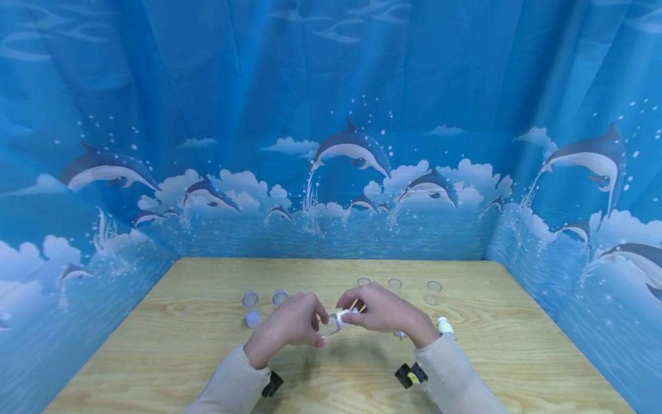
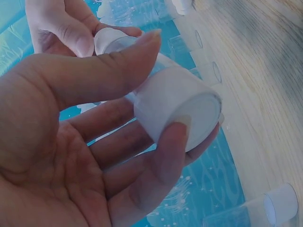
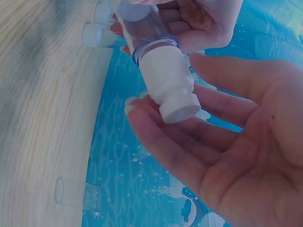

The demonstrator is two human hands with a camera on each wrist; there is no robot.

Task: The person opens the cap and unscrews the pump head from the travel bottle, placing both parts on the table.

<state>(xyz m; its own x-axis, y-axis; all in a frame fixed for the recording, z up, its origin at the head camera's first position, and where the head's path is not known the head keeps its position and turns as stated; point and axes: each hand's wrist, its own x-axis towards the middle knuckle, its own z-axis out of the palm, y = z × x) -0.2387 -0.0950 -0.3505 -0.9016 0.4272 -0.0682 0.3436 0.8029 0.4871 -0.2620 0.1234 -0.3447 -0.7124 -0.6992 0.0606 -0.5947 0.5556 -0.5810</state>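
Observation:
Between the two hands is a clear bottle [image 1: 330, 328] with a white base [image 2: 165, 106], held tilted. My left hand [image 1: 293, 321] grips it, thumb on one side and fingers curled round the body and base. A white pump top [image 3: 165, 75] sits at the bottle's purple-rimmed neck [image 3: 156, 46]; how far it is seated, I cannot tell. My right hand [image 1: 385, 310] has its thumb and fingers curled around this pump top, its palm apart from it.
Two clear bottles [image 1: 250, 299] with purplish rims stand at the left on the wooden table [image 1: 207, 368]. Clear cylindrical covers [image 1: 433, 293] stand at the right, beyond a loose white pump top [image 1: 445, 327]. A dolphin-print curtain [image 1: 289, 236] encloses the back and sides.

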